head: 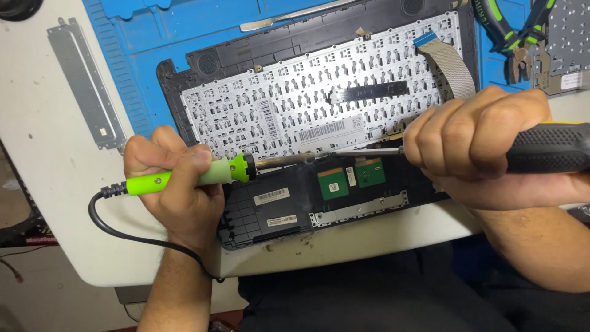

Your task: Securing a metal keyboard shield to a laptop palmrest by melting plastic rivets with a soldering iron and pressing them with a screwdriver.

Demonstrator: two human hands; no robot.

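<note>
Left hand (175,184) fisted around soldering iron (203,175), right hand (473,138) gripping screwdriver (541,149)

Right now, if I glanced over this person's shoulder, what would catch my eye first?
Probably the bright green soldering iron in the left hand, its metal tip meeting the thin shaft of a black-handled screwdriver held in the right hand. Both tips touch the lower edge of an opened laptop's keyboard back, which lies on a blue mat.
</note>
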